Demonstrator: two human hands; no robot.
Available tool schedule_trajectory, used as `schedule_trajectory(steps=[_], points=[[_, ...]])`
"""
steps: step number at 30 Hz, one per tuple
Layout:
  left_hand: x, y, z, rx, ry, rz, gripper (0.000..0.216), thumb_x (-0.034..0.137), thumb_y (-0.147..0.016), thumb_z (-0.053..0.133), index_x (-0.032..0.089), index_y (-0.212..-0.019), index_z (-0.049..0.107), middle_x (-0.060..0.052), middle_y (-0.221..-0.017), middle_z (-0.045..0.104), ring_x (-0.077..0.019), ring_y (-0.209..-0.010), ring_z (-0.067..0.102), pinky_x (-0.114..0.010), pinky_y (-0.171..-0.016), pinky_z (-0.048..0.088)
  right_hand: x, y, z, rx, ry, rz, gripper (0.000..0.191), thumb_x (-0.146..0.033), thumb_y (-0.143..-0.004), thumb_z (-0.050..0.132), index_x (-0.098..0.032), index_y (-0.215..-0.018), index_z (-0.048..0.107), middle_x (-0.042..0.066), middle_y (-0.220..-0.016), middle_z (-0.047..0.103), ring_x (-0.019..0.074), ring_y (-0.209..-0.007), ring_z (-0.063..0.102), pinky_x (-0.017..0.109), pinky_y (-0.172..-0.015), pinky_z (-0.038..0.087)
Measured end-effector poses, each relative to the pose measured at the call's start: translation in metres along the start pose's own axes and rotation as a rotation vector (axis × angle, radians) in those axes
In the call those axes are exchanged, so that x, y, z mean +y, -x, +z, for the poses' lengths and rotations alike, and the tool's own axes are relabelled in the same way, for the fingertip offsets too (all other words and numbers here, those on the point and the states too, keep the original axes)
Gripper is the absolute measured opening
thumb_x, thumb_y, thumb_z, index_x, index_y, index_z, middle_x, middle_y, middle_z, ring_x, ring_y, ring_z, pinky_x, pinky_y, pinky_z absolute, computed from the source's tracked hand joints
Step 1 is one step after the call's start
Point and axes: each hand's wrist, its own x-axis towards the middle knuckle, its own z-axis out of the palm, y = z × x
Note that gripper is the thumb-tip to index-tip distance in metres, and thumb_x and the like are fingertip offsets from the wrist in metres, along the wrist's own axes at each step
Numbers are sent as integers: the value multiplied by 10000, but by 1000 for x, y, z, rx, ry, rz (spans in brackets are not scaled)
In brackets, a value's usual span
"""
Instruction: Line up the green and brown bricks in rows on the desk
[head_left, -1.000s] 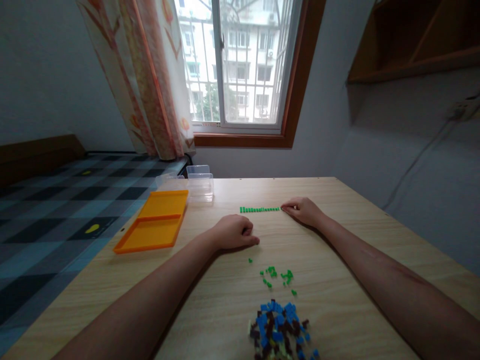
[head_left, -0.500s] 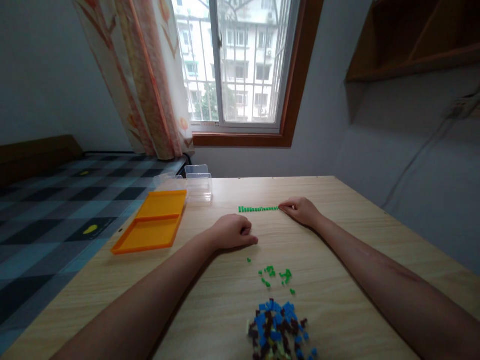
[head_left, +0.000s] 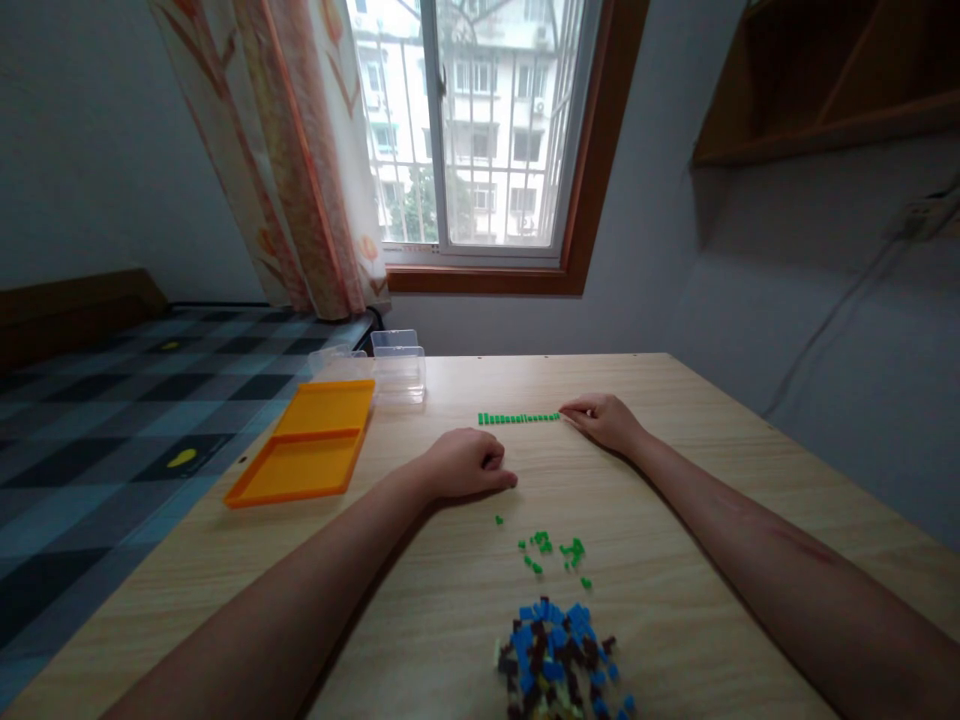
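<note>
A row of tiny green building bricks (head_left: 517, 419) runs across the far part of the table. At its right end, my right hand (head_left: 604, 418) is closed in a pinch, thumb and finger against the last small green brick. My left hand (head_left: 466, 463) rests on the wood just in front of the row, fingers curled and thumb stretched to the right; whatever lies inside the curl, if anything, is hidden. Nearer to me lie scattered loose green bricks (head_left: 541, 543). Closest is a heap of blue, dark brown and pale bricks (head_left: 553, 655), cut off by the bottom edge.
An orange two-part tray (head_left: 300, 463) lies at the table's left side. Behind it stand clear plastic boxes (head_left: 398, 375). A bed with a checked cover (head_left: 135, 400) adjoins the left edge. Beyond are a curtain (head_left: 300, 160) and a barred window (head_left: 495, 130).
The right fingertips have shifted very slightly to the right at the row's end. The left hand and the loose bricks look the same.
</note>
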Motion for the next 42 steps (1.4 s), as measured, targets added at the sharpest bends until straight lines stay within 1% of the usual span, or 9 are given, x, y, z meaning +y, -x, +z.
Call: schedule_trajectory(steps=[7, 15, 19, 22, 26, 30, 33, 37, 42], points=[[-1, -1, 0, -3, -19, 22, 255, 330, -759, 549, 193, -572, 445, 21, -595, 494, -135, -586, 417, -268, -555, 255, -2, 0, -1, 0, 29, -34, 251, -351, -900, 568, -231, -945, 784, 43, -912, 763, 178, -753, 653, 271, -667, 456], [-2, -1, 1, 3, 1, 22, 265, 344, -751, 562, 188, -571, 445, 21, -603, 509, -132, -594, 423, -265, -561, 252, -4, 1, -1, 37, -4, -48, 225, -318, -890, 582, -220, -929, 781, 45, -881, 759, 165, -700, 632, 264, -640, 442], [-3, -1, 1, -3, 4, 26, 276, 362, -754, 584, 189, -580, 458, 26, -606, 519, -129, -593, 420, -263, -558, 248, -23, 2, -6, 49, -24, -131, 212, -280, -884, 587, -186, -889, 777, 54, -772, 727, 146, -632, 581, 258, -627, 420], [-3, -1, 1, -7, 2, 26, 294, 392, -754, 602, 190, -585, 470, 29, -600, 519, -129, -592, 417, -262, -553, 244, -51, 1, -11, -47, -118, -197, 203, -273, -882, 597, -178, -878, 777, 41, -721, 703, 124, -600, 550, 237, -591, 397], [-3, -1, 1, -1, 7, 24, 341, 466, -746, 621, 192, -593, 488, 31, -585, 504, -131, -588, 413, -262, -547, 242, -92, 3, -13, -312, -206, -332, 159, -217, -829, 633, -187, -863, 786, 16, -679, 683, 98, -566, 533, 208, -552, 374], [-3, 0, 0, 12, 21, 21, 296, 416, -749, 591, 192, -590, 482, 36, -569, 483, -126, -571, 399, -266, -538, 238, -116, 8, -11, -388, -135, -436, 179, -145, -782, 647, -215, -859, 792, 5, -709, 681, 100, -613, 555, 204, -590, 388], [-3, 1, -1, 7, 43, 4, 205, 307, -712, 561, 190, -575, 464, 39, -560, 468, -123, -564, 399, -267, -534, 243, -121, 12, -8, -396, -130, -448, 190, -142, -769, 655, -219, -871, 796, 8, -741, 695, 104, -630, 572, 207, -605, 401], [-3, 0, -1, -1, 61, -10, 185, 280, -689, 545, 191, -559, 446, 41, -541, 443, -123, -552, 393, -271, -524, 238, -118, 13, -6, -411, -128, -443, 196, -170, -778, 650, -225, -895, 797, 9, -742, 699, 109, -631, 582, 209, -609, 409], [-5, -1, 0, 4, 59, 1, 202, 289, -699, 546, 189, -561, 439, 37, -557, 461, -125, -567, 402, -268, -544, 251, -94, 6, -19, -438, -60, -390, 240, -114, -723, 614, -208, -848, 795, 11, -727, 710, 111, -608, 575, 208, -597, 403]])
